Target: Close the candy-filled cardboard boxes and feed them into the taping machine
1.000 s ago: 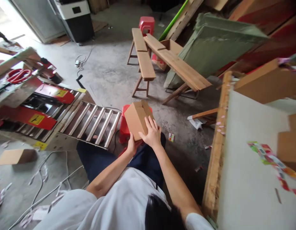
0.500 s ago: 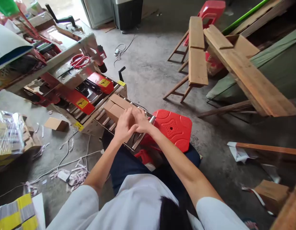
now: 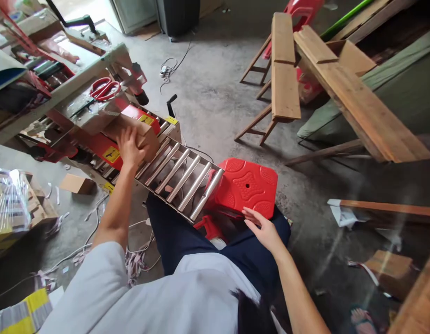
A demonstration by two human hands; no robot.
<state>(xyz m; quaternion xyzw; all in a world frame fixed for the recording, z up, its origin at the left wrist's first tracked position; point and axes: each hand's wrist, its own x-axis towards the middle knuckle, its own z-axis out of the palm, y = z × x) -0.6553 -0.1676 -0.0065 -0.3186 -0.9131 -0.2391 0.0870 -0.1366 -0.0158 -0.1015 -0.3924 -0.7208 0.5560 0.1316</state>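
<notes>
One cardboard box [image 3: 134, 132] sits at the far end of the roller track [image 3: 176, 174], just under the red-and-steel machine head [image 3: 96, 111]; the left hand [image 3: 128, 149] lies flat against its near face, fingers spread, pressing rather than gripping, which keeps the box square on the rollers; the box's far end is hidden under the machine; the right hand [image 3: 262, 228] hangs open and empty, just beside the red stool [image 3: 244, 188].
</notes>
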